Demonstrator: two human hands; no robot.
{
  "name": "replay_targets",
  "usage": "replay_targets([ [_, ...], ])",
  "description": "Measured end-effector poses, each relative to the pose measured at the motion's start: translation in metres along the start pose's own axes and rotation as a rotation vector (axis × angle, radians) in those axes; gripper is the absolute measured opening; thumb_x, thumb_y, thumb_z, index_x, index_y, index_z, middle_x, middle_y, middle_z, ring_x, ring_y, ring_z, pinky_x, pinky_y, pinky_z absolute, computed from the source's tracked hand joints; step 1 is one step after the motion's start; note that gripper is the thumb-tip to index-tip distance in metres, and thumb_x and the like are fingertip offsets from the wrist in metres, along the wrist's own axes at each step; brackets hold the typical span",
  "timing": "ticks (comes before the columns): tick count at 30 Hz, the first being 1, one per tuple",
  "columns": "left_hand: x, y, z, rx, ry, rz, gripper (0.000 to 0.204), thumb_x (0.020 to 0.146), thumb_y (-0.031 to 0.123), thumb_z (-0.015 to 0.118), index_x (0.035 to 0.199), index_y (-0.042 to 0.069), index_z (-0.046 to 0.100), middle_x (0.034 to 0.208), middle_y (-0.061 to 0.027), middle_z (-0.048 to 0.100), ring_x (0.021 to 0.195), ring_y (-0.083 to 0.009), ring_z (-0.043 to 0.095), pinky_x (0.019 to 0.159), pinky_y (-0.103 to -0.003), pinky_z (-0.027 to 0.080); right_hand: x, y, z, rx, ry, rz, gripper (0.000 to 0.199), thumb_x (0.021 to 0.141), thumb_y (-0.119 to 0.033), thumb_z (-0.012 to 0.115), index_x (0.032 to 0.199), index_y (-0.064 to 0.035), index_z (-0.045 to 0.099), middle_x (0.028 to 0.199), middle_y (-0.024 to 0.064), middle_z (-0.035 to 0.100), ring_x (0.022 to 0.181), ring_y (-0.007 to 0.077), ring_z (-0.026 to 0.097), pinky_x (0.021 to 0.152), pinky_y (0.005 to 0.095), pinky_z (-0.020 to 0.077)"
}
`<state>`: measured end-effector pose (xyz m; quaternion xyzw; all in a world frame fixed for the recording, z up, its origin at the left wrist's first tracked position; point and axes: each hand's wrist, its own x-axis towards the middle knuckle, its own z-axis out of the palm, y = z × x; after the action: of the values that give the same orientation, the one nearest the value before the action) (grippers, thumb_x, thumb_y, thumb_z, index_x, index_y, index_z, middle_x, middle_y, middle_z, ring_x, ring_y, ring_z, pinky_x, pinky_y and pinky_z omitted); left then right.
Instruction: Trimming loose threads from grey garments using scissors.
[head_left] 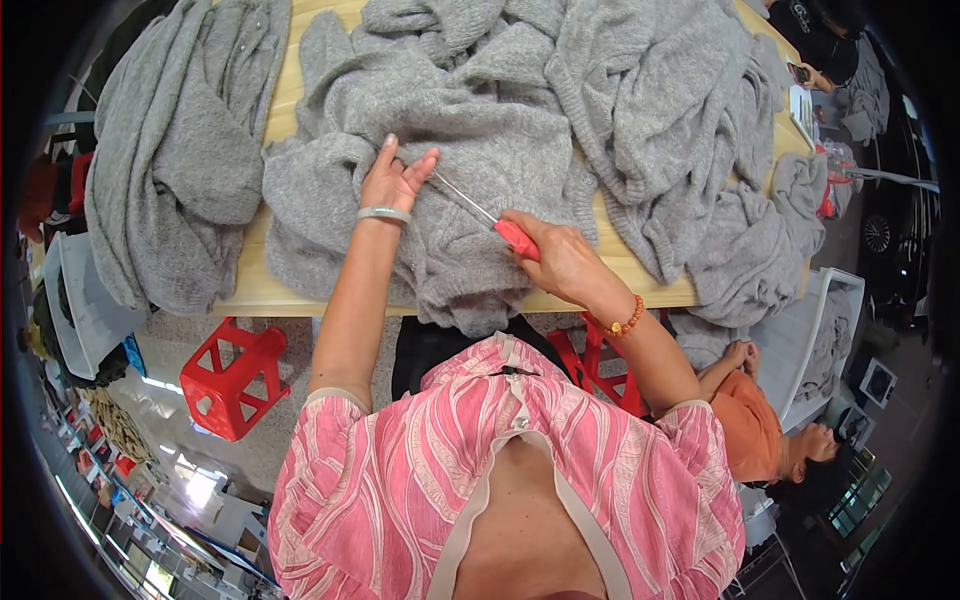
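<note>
A grey knitted sweater (490,135) lies bunched on the table in front of me, its near edge hanging over the front. My right hand (565,262) grips the red handle of a thin metal-shafted needle tool (516,239), which points up and left. The shape of its tip is too small to make out. My left hand (393,183) rests on the knit with its fingers apart, thumb close to the tool's tip. Whether a strand of yarn lies between those fingers cannot be seen.
More grey knits lie in a heap at the left (190,150) and a pile at the right (660,120) of the wooden table (262,285). A red stool (235,380) stands below on the left. Another person in an orange top (748,425) sits at the right, beside a white bin (815,345).
</note>
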<state>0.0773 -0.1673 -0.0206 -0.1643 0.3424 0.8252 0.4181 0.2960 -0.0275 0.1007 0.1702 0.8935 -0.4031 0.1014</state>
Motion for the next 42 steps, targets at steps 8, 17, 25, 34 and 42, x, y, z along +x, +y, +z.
replay_targets([
  [8,-0.003,-0.002,0.004,0.142,0.107,0.049,0.016,0.091,0.003,0.053,0.102,-0.008,0.049,0.102,-0.0173,0.057,0.102,-0.0441,0.059,0.087,-0.046,0.055,0.023,-0.022,-0.004,-0.146,-0.040,0.124,0.043,0.083,-0.021,0.060,0.123,-0.0104,0.052,0.082,0.0254,0.063,0.078,0.0439,0.060,0.073,0.0499,0.0476],
  [17,-0.008,-0.001,0.005,0.109,0.137,0.035,0.017,0.091,0.002,0.053,0.102,-0.010,0.048,0.104,-0.0200,0.056,0.102,-0.0456,0.058,0.089,-0.048,0.054,0.025,-0.021,-0.002,-0.143,-0.042,0.153,0.038,0.083,-0.023,0.059,0.119,-0.0114,0.055,0.079,0.0253,0.063,0.077,0.0439,0.061,0.072,0.0503,0.0476],
  [25,-0.012,-0.001,-0.003,0.133,0.094,0.019,0.023,0.090,0.001,0.054,0.106,-0.012,0.042,0.101,-0.0171,0.053,0.099,-0.0423,0.061,0.086,-0.045,0.056,0.002,-0.012,-0.010,-0.033,-0.131,0.014,0.040,0.082,-0.023,0.061,0.119,-0.0098,0.055,0.086,0.0235,0.064,0.081,0.0422,0.061,0.071,0.0474,0.0479],
  [34,-0.152,-0.036,0.037,1.516,-0.287,0.464,0.071,0.076,0.018,0.073,0.137,0.008,0.038,0.126,-0.0120,0.049,0.111,-0.0293,0.053,0.093,-0.045,0.041,-0.073,0.033,-0.036,0.088,0.176,0.196,0.043,0.084,-0.017,0.063,0.124,-0.0096,0.050,0.093,0.0242,0.062,0.088,0.0427,0.059,0.075,0.0429,0.0465],
  [42,-0.138,-0.015,-0.032,2.141,-0.634,0.874,0.060,0.056,-0.002,0.057,0.115,0.008,0.058,0.108,-0.0121,0.056,0.108,-0.0344,0.051,0.104,-0.053,0.026,-0.121,0.056,-0.033,0.089,0.176,0.354,0.043,0.087,-0.022,0.062,0.125,-0.0077,0.048,0.089,0.0261,0.060,0.086,0.0446,0.058,0.073,0.0455,0.0453],
])
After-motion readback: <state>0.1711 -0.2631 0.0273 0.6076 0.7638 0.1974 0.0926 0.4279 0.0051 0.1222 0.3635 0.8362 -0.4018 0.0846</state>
